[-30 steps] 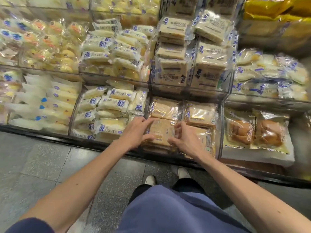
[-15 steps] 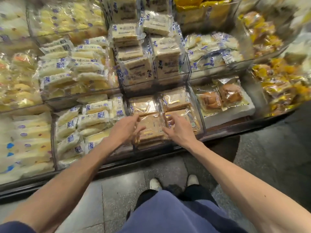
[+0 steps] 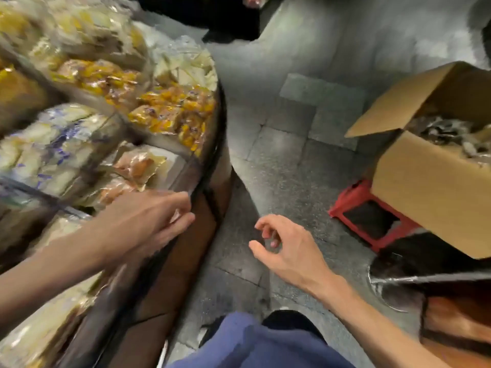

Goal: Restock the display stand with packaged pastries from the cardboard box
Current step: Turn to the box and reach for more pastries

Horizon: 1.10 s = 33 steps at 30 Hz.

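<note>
The cardboard box (image 3: 425, 187) stands at the right with its flaps open, and it rests on a low red stool (image 3: 353, 208). Inside lie wrapped goods (image 3: 446, 131), too blurred to name one by one. The box is well apart from both hands, and no pack is in the right hand.

The display stand (image 3: 212, 144) fills the left side, and its dark front rim curves down toward the person. In its compartments lie packaged pastries: orange-yellow packs (image 3: 172, 112) near the rim, white packs with blue print (image 3: 53, 144) further left, and brown pastries in clear wrap (image 3: 135, 166) in the compartment below these. The whole view is smeared, so single packs are hard to separate.

The left hand (image 3: 148, 219) lies over the front edge of the stand, just below the brown pastries, with its fingers (image 3: 183, 201) reaching toward the rim. A pale glint shows between the fingers, but I cannot tell whether the hand pinches a wrapper or holds nothing.

The right hand (image 3: 281, 248) hangs over the grey tiled floor (image 3: 279, 155), between the stand and the box. Its fingers are loosely curled toward the thumb with a narrow gap, and nothing is between them.

At the bottom edge a blue garment (image 3: 255, 346) of the person is visible.
</note>
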Each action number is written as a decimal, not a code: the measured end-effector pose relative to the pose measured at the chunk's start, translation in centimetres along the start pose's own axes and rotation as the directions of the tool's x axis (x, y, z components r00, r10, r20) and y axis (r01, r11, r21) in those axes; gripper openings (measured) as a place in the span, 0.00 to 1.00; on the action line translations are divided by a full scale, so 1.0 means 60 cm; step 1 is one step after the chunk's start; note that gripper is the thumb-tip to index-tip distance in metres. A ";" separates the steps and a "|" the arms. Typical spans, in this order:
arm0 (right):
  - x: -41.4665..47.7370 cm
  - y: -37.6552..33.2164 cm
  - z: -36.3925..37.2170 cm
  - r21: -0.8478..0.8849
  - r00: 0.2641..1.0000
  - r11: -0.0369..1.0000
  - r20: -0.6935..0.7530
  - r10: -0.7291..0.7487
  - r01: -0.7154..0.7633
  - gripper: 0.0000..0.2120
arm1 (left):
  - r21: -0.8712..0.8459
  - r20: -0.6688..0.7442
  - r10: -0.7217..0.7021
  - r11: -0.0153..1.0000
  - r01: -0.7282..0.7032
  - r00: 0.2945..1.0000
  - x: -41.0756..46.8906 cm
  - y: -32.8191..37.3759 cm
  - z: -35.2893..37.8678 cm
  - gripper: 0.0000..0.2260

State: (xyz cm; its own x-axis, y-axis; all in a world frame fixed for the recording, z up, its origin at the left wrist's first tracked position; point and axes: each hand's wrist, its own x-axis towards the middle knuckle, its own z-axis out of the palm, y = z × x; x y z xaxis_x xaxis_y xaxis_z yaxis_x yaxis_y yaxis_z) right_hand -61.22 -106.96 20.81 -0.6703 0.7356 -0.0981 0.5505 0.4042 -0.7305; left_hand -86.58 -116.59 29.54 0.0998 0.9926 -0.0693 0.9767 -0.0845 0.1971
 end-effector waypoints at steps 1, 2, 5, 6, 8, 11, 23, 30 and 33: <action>-0.015 0.037 -0.032 -0.011 0.998 0.999 -0.045 0.040 -0.041 0.15 | 0.038 0.009 0.079 0.996 -0.079 0.997 0.054 0.034 0.003 0.10; -0.027 0.073 -0.064 -0.025 0.993 0.997 -0.087 0.074 -0.077 0.17 | 0.086 0.007 0.145 0.986 -0.145 0.989 0.106 0.067 0.010 0.10; -0.052 0.168 -0.151 -0.036 0.964 0.985 -0.215 0.159 -0.171 0.16 | 0.201 0.037 0.268 0.942 -0.269 0.963 0.244 0.167 0.036 0.11; -0.058 0.195 -0.178 -0.033 0.950 0.978 -0.248 0.190 -0.204 0.15 | 0.189 0.056 0.289 0.937 -0.295 0.956 0.285 0.194 0.049 0.11; -0.070 0.246 -0.227 -0.014 0.924 0.963 -0.287 0.254 -0.270 0.14 | 0.124 0.128 0.321 0.934 -0.336 0.938 0.358 0.249 0.071 0.10; -0.073 0.318 -0.281 0.027 0.883 0.935 -0.318 0.344 -0.354 0.14 | 0.065 0.168 0.390 0.912 -0.405 0.905 0.468 0.313 0.108 0.10; 0.094 0.588 -0.490 0.089 0.672 0.735 -0.342 0.657 -0.673 0.22 | -0.012 0.269 0.488 0.864 -0.504 0.830 0.949 0.467 0.270 0.14; 0.176 0.742 -0.625 0.117 0.567 0.630 -0.333 0.753 -0.768 0.20 | -0.055 0.354 0.457 0.881 -0.470 0.816 1.190 0.545 0.336 0.12; 0.206 0.824 -0.679 0.132 0.524 0.581 -0.309 0.794 -0.803 0.18 | -0.080 0.423 0.437 0.891 -0.448 0.794 1.281 0.569 0.380 0.12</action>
State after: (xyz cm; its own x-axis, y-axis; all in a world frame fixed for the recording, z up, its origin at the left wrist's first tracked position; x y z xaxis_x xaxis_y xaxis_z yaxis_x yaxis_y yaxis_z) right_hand -22.01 -55.73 11.03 0.2394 0.8741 -0.4227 0.7928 -0.4274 -0.4346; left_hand -41.26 -45.19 8.66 0.5864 0.7142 -0.3822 0.8100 -0.5127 0.2848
